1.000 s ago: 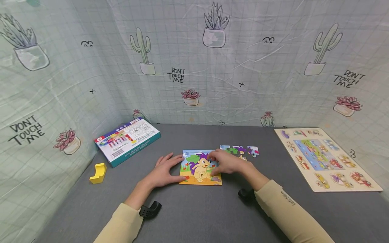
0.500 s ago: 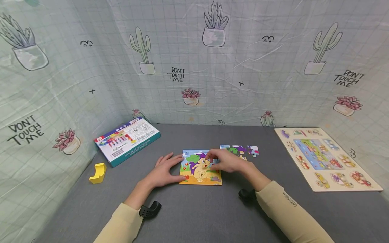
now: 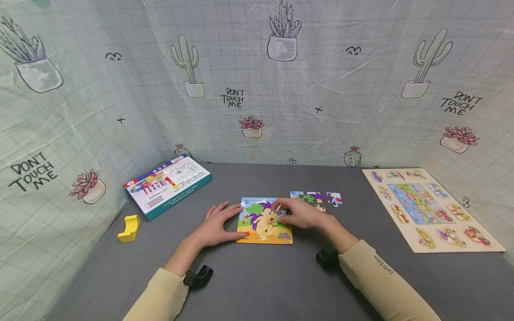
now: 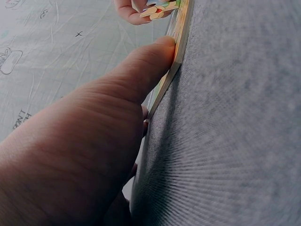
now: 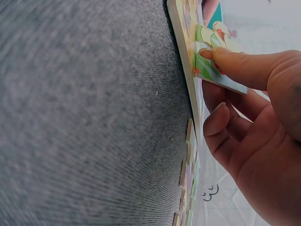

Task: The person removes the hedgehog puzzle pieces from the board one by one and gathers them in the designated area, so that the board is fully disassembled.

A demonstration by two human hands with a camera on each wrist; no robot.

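Note:
A hedgehog jigsaw puzzle (image 3: 263,229) in a flat board lies on the table before me. My left hand (image 3: 217,226) rests at its left side, fingers spread, with the thumb on the front left corner. Over the right part of the puzzle, my right hand (image 3: 302,213) pinches a puzzle piece (image 5: 230,84) between thumb and fingers. In the right wrist view this piece stands tilted up from the board (image 5: 181,42), its lower edge at or close to the surface. The left wrist view shows the piece (image 4: 159,10) partly, beyond the left thumb.
Several loose puzzle pieces (image 3: 334,199) lie behind and right of the board. A wooden peg puzzle (image 3: 405,232) lies at the far right. A teal-sided box (image 3: 168,187) sits at the back left, with a yellow curved block (image 3: 130,229) in front of it.
My right thumb has moved up from the puzzle's lower right area, and the right fingers have drawn slightly left, closer together. My left hand has stayed in place.

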